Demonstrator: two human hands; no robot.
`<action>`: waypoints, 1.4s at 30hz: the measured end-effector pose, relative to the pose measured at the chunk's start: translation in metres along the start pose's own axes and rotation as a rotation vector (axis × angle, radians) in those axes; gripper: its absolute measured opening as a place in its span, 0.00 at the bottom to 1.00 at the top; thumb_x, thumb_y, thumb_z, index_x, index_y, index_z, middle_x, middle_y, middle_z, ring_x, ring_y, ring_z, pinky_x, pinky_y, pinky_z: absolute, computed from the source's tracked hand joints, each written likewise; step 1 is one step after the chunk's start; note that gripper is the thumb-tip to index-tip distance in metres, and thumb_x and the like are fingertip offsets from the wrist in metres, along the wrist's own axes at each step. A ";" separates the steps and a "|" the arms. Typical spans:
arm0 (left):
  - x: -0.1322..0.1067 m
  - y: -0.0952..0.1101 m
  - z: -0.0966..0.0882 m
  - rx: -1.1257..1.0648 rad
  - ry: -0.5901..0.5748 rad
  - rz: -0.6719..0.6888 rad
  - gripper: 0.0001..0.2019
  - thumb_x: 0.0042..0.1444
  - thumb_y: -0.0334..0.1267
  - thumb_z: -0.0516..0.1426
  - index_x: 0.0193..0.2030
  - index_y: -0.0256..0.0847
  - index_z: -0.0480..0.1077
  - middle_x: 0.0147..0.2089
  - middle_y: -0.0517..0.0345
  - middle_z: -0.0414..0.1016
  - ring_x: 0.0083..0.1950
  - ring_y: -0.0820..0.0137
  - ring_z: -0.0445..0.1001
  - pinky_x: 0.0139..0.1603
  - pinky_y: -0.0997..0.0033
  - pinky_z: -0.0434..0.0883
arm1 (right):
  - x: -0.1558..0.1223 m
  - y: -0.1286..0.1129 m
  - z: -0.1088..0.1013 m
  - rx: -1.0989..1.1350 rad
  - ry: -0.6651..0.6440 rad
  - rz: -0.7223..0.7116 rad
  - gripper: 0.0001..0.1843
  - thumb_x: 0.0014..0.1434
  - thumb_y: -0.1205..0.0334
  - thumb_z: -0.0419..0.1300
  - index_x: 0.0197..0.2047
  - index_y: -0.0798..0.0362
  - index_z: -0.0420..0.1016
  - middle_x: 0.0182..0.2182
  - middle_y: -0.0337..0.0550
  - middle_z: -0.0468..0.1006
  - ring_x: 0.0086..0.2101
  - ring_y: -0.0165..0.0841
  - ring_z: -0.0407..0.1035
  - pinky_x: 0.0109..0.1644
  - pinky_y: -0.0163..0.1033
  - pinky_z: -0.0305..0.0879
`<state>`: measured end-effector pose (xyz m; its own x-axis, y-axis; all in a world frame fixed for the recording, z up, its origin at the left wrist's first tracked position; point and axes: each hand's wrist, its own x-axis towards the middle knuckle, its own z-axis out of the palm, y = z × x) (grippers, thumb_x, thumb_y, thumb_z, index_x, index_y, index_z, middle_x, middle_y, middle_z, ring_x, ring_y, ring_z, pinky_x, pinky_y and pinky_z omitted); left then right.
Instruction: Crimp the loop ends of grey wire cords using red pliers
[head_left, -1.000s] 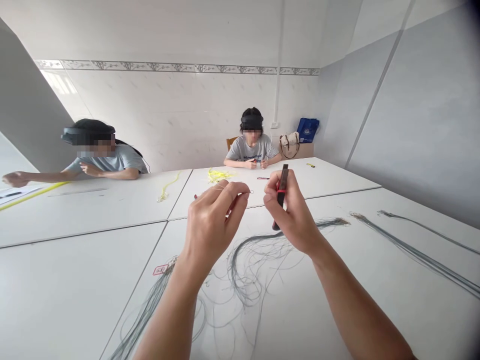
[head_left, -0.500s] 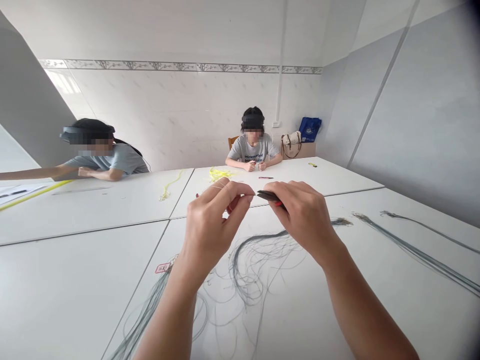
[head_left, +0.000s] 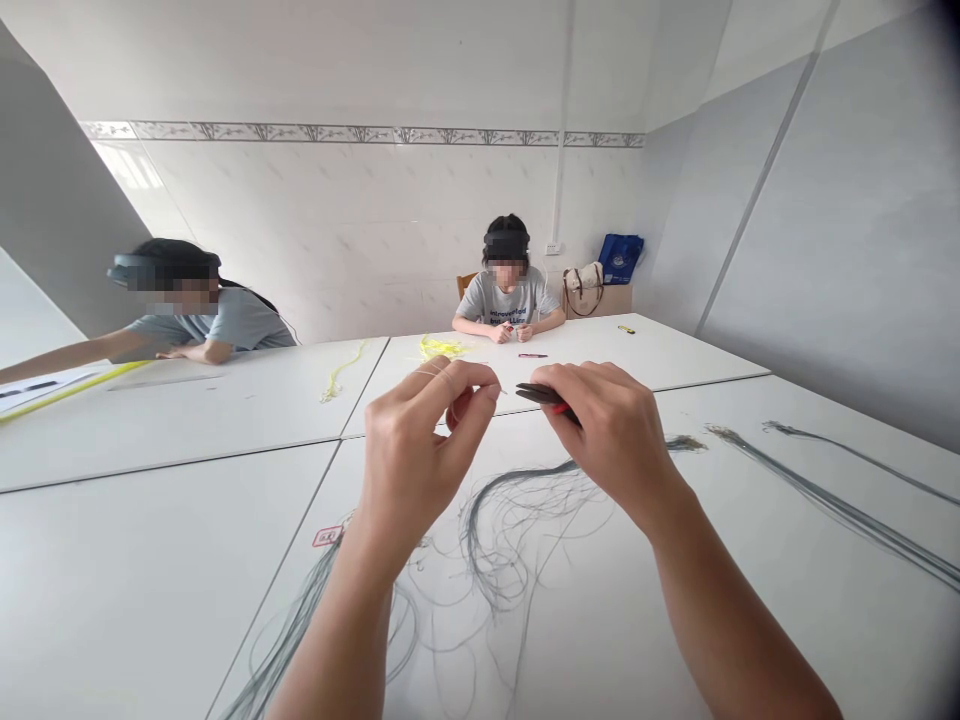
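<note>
My left hand (head_left: 420,440) is raised over the white table (head_left: 150,560), its thumb and fingers pinched on a thin pale thread (head_left: 442,375) looped over the fingers. My right hand (head_left: 607,430) is closed round small black pliers with red handles (head_left: 541,396), whose tip points left at the thread end just off my left fingertips. Below both hands a tangle of thin grey cords (head_left: 495,540) lies on the table.
More grey cord bundles (head_left: 825,505) run along the right side, and a bundle with a red-and-white label (head_left: 328,536) trails toward me. Yellow strings (head_left: 439,348) lie farther off. One person sits across the table (head_left: 508,300), another leans in at the left (head_left: 187,320). Bags (head_left: 600,275) stand by the wall.
My right hand swung the pliers from upright to level, tip toward my left fingertips. The person at left drew the outstretched arm back a little.
</note>
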<state>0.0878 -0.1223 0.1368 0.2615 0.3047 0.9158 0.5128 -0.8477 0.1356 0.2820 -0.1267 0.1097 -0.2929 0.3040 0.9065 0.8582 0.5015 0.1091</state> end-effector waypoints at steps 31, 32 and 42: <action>0.000 -0.003 -0.004 0.069 0.005 0.021 0.06 0.65 0.27 0.57 0.39 0.42 0.70 0.35 0.61 0.75 0.35 0.73 0.72 0.38 0.71 0.69 | -0.002 -0.008 0.002 0.154 -0.034 0.138 0.07 0.63 0.72 0.56 0.38 0.52 0.74 0.26 0.35 0.73 0.26 0.29 0.61 0.34 0.35 0.56; 0.000 -0.003 -0.004 0.070 -0.001 0.024 0.06 0.65 0.27 0.57 0.39 0.42 0.70 0.36 0.61 0.75 0.35 0.73 0.72 0.37 0.71 0.68 | -0.002 -0.007 0.002 0.139 -0.022 0.138 0.07 0.63 0.72 0.56 0.38 0.52 0.74 0.26 0.35 0.74 0.27 0.29 0.62 0.35 0.35 0.56; 0.001 -0.001 -0.004 -0.034 -0.079 0.012 0.07 0.65 0.26 0.56 0.39 0.42 0.69 0.34 0.61 0.73 0.35 0.72 0.69 0.38 0.70 0.68 | 0.000 -0.004 0.001 -0.051 0.019 -0.008 0.08 0.63 0.73 0.56 0.38 0.52 0.72 0.24 0.37 0.71 0.26 0.32 0.59 0.35 0.38 0.55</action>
<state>0.0846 -0.1230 0.1391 0.3319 0.3261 0.8852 0.4816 -0.8654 0.1383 0.2776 -0.1279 0.1090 -0.2921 0.2841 0.9132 0.8763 0.4620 0.1365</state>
